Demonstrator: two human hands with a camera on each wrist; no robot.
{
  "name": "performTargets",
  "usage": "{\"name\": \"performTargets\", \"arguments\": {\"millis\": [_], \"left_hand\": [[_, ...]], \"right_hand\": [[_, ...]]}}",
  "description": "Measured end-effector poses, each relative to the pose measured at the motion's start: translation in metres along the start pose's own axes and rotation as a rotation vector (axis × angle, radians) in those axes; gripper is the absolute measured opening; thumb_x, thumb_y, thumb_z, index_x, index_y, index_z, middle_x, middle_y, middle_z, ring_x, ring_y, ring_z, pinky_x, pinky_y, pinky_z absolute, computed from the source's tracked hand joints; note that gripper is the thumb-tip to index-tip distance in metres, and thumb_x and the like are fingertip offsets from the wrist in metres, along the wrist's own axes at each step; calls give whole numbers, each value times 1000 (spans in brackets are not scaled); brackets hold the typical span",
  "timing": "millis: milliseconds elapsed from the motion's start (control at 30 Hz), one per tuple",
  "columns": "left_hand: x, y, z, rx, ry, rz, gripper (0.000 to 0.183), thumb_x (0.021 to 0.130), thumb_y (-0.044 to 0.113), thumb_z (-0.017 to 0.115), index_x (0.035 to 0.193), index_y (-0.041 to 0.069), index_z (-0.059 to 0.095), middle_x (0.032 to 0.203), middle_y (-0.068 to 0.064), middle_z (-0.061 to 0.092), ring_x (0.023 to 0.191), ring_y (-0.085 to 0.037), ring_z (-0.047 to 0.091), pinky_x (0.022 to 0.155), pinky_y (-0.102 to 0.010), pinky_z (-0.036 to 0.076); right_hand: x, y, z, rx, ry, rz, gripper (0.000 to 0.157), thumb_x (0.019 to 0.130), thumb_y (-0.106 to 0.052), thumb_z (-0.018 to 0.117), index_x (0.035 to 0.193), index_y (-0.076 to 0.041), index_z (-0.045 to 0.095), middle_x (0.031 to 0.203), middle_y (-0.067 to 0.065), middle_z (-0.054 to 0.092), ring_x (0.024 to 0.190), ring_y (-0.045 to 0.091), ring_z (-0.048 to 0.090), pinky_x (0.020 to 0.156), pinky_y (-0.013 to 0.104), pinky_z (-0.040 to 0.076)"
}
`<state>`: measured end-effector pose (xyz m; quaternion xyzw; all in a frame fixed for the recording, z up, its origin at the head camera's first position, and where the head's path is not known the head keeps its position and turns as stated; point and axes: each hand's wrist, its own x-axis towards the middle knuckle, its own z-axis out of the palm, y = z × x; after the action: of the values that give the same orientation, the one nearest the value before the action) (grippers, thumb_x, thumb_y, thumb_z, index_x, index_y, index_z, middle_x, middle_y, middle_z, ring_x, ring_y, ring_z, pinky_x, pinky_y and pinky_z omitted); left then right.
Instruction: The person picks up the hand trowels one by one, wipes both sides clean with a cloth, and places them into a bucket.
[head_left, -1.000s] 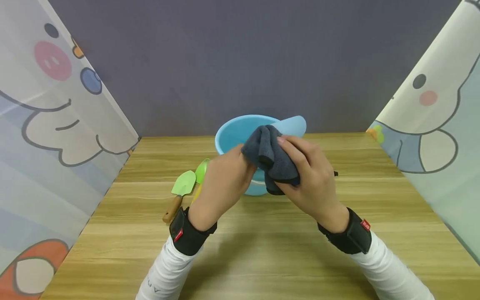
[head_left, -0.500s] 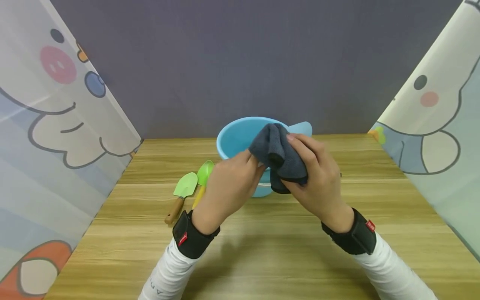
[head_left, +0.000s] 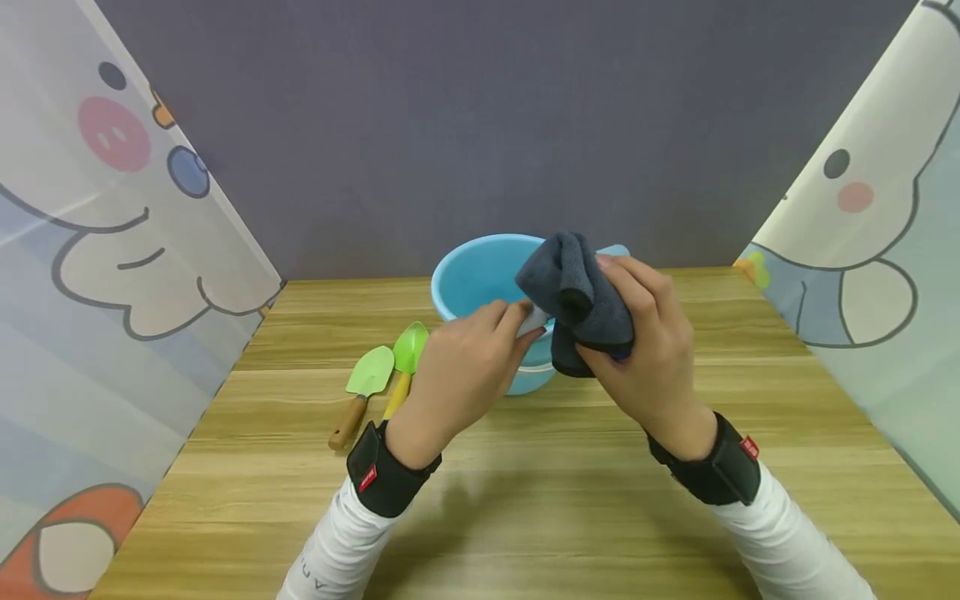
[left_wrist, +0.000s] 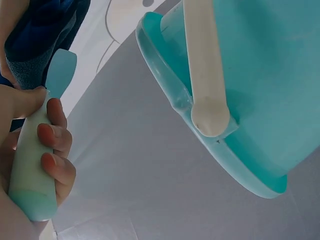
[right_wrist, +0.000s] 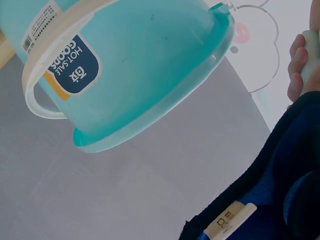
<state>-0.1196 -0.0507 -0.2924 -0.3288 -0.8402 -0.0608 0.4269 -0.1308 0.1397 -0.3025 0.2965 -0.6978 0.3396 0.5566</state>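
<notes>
My left hand (head_left: pixel 480 354) grips the pale handle (left_wrist: pixel 32 165) of a small trowel whose light-blue blade (left_wrist: pixel 62 70) points up and to the right. A folded dark grey-blue cloth (head_left: pixel 592 312) with black edging is in my right hand (head_left: pixel 652 346), its fingers curled over it. In the head view the cloth covers most of the blade; only the tip shows behind it. Both hands are raised in front of a light-blue bucket (head_left: pixel 453 287). A white tag (right_wrist: pixel 232 220) sticks out from the cloth in the right wrist view.
Left of the bucket, a green trowel (head_left: pixel 371 372) with a wooden handle lies on the wood-grain table (head_left: pixel 600 525). Beside it is a brighter green scoop (head_left: pixel 410 346) with a yellow handle, partly behind my left hand. The bucket has a white carrying handle (left_wrist: pixel 205 65). A grey wall (head_left: pixel 480 125) stands behind.
Both hands have shifted slightly right. The cloth has moved a little away from my left fingers, baring some of the handle, while less of the blade tip shows.
</notes>
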Motion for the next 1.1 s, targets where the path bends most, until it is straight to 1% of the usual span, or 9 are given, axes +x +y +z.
{"name": "performTargets", "arguments": {"millis": [167,300,533,700,800,967,1100], "left_hand": [[0,-1,0,4,9,8,23,93,26,62,102,6,68,67,-2,65,50,-13,55,36,-27,42],[-1,-2,-1,1,8,7,22,93,25,62,103,6,68,67,-2,64,50,-13,55,36,-27,42],[0,-2,-3,-9,3,20,23,93,26,62,103,7,68,67,-2,65,50,-13,55,36,-27,42],[0,-3,-2,6,10,31,23,93,27,62,103,7,68,67,-1,64,49,-12,53,36,-26,42],[-1,-3,-2,10,7,34,24,93,28,62,103,7,68,68,-1,65,50,-12,53,36,-26,42],[-1,-3,-3,-7,8,27,24,94,27,61,103,6,68,68,-1,66,50,-12,53,37,-26,43],[-1,-5,-3,-25,27,22,24,92,27,63,102,5,67,72,-2,70,54,-12,58,38,-26,45]], "right_hand": [[2,1,-2,6,-5,23,51,71,-7,68,120,2,58,113,29,61,102,41,60,88,55,50],[3,3,-2,24,-5,44,50,71,-6,67,120,3,58,114,29,61,105,40,60,92,53,50],[5,9,-6,43,6,114,49,73,-10,65,119,7,57,115,31,61,108,40,58,98,51,48],[7,14,-8,59,-3,157,50,74,-8,66,121,8,55,117,32,59,111,39,55,99,53,46],[8,18,-9,70,4,169,50,75,-7,66,122,8,55,118,33,58,112,39,54,100,53,45],[10,23,-10,46,19,177,49,78,-10,64,123,7,55,119,32,59,112,38,54,98,53,45],[11,24,-13,17,28,177,49,78,-9,64,124,5,56,119,32,59,112,39,54,97,55,45]]}}
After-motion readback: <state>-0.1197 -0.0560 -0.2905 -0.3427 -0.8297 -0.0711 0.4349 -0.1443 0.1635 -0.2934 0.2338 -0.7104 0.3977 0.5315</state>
